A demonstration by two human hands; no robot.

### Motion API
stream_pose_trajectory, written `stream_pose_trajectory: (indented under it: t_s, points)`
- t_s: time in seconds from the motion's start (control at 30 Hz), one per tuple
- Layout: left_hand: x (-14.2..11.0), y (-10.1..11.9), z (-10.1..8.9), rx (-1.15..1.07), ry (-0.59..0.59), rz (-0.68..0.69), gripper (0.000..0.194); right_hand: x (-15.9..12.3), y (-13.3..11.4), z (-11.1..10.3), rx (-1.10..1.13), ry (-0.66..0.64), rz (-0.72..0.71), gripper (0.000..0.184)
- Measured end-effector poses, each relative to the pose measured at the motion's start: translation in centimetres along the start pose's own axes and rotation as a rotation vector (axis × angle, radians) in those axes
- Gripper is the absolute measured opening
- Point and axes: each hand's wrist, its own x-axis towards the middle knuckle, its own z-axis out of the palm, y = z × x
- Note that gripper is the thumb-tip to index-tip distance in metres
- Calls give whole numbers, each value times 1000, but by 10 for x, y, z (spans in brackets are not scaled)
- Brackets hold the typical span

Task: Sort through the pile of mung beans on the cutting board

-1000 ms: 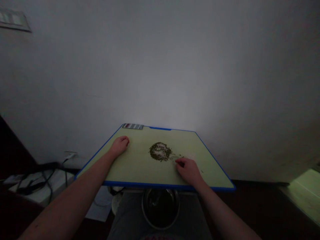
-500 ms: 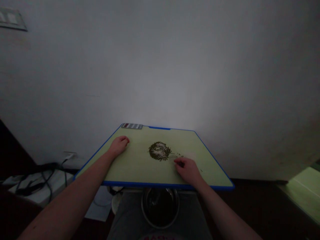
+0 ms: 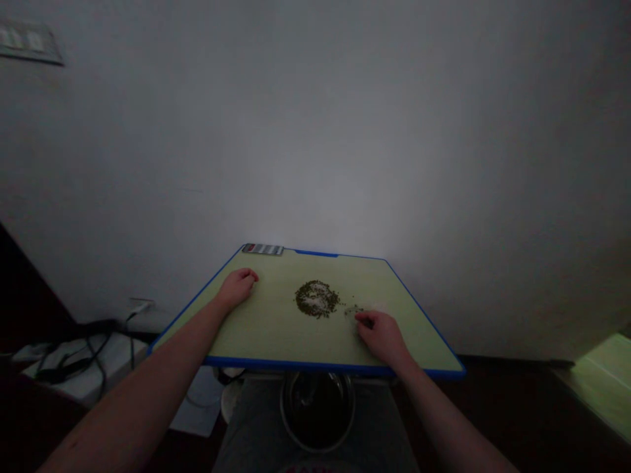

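A heap of small dark green grains (image 3: 317, 299), mixed with paler bits, lies in a rough ring on a pale yellow-green tabletop (image 3: 276, 335) with a blue rim. To the right of the heap, my right hand (image 3: 382, 335) rests low with thumb and fingers pinched together. Something thin and faint shows at its fingertips, too small to name. A few stray grains (image 3: 355, 309) lie just beyond those fingertips. My left hand (image 3: 238, 287) rests on the left side of the tabletop, its fingers curled in, apart from the heap; nothing shows in it.
A phone-like flat object (image 3: 263, 249) lies at the far left corner of the table. Below the front edge, a round metal bowl (image 3: 318, 449) sits on the lap. Cables (image 3: 93, 355) lie on a white surface at lower left. A wall (image 3: 325, 131) stands behind the table.
My right hand has moved slightly right, away from the heap, and the thin thing at its fingertips has shifted with it. My left hand stays in place. The view has shifted a little.
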Motion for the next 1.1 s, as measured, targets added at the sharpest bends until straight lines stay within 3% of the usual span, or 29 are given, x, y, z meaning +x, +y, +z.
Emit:
stream_pose_trajectory:
  t_s: [0.23,0.7,0.97,1.1]
  points:
    - [1,-2,0,10,7,12,22,1,12,-5,27,19,21,29]
    - [0,0,0,55,18,29,21,1,8,-2,-29,21,-13,29]
    - [-3,4,-1,61,5,-8,23,17,30,-30,117,70,139,30]
    - [-3,6,-1,79,2,-15,23,22,39,-42,188,123,149,29]
